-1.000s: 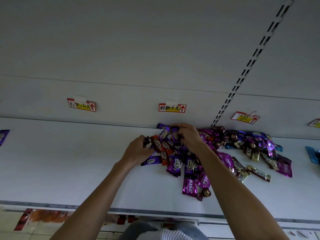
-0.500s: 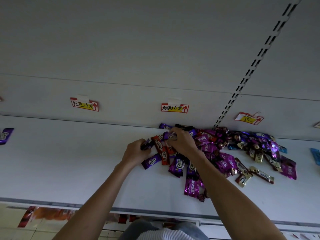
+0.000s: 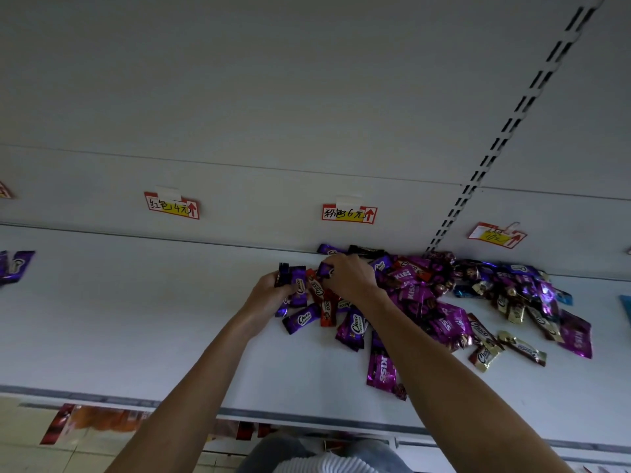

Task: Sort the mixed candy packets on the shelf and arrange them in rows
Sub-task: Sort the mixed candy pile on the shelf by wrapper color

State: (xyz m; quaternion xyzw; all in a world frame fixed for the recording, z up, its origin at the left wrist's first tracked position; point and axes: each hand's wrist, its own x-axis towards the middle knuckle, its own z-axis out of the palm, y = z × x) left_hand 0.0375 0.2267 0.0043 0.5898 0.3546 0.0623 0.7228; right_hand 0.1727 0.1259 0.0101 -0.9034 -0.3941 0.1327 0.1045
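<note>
here, left hand (image 3: 269, 295) grips purple packets (image 3: 296, 285); right hand (image 3: 348, 278) pinches another packet (image 3: 324, 269).

The left hand (image 3: 269, 295) covers the lower halves of the held packets (image 3: 297, 281) it grips, so their count is unclear. The right hand (image 3: 348, 281) hides its own fingertips and most of the purple packet (image 3: 324, 269) it pinches, along with part of the pile (image 3: 444, 302) beneath its wrist. A stray purple wrapper (image 3: 17, 266) is cut by the left edge, a blue packet (image 3: 626, 308) by the right, and a price tag (image 3: 5, 191) at far left shows only a corner. The third tag (image 3: 496, 235) is too faint to read. Below the shelf (image 3: 136, 319), red and orange wrappers (image 3: 85, 421) blur together.
</note>
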